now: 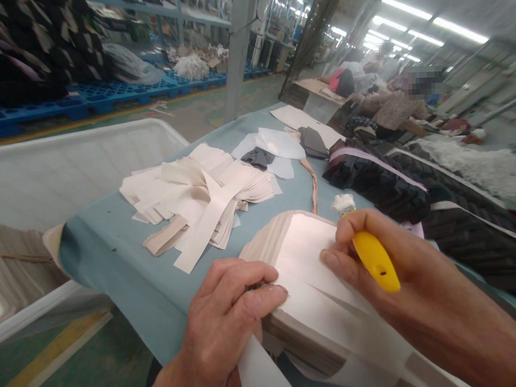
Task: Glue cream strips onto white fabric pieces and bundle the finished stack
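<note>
A thick stack of pale cut fabric pieces [305, 257] lies at the near edge of the blue-grey table [116, 249]. My left hand [229, 324] curls its fingers over the stack's near-left corner, thumb pressed on the top sheet. My right hand [396, 267] grips a yellow-handled tool [372, 257] with a white tufted tip, and its fingertips rest on the top sheet. A loose white strip [260, 374] hangs off the stack below my left hand.
A fanned pile of cream fabric pieces [199, 198] lies mid-table, with white and grey cut pieces [273, 148] beyond. Black quilted garments [380, 181] lie at right. A white bin [49, 172] stands left. People sit at the far right; blue pallets [110, 94] line the back.
</note>
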Available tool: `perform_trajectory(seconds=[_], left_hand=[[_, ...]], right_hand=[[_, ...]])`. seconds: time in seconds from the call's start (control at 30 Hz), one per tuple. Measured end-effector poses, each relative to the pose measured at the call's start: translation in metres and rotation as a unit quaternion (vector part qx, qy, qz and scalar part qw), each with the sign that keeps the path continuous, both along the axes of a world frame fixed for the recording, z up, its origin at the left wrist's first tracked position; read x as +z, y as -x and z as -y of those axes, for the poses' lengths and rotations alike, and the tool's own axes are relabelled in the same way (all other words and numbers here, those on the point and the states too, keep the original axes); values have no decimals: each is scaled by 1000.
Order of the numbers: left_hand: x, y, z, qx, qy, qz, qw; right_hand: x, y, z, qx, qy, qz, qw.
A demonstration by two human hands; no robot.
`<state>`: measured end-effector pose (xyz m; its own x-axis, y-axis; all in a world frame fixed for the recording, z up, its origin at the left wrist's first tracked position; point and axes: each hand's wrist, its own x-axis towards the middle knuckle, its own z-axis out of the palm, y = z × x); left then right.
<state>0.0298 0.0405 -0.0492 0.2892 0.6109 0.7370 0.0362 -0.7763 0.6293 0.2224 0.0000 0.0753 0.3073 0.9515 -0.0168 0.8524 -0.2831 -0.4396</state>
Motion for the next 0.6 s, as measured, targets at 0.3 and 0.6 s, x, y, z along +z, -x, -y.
perform_trajectory(seconds=[0.3,0.6], left_hand=[[-2,1,-1,-7,-10,-2,1000],[4,10,-10,-22,-35,-46,998]], right_hand=[[0,-2,-3,5,13,-17,1000],[-3,-6,-4,3,24,-18,1000]])
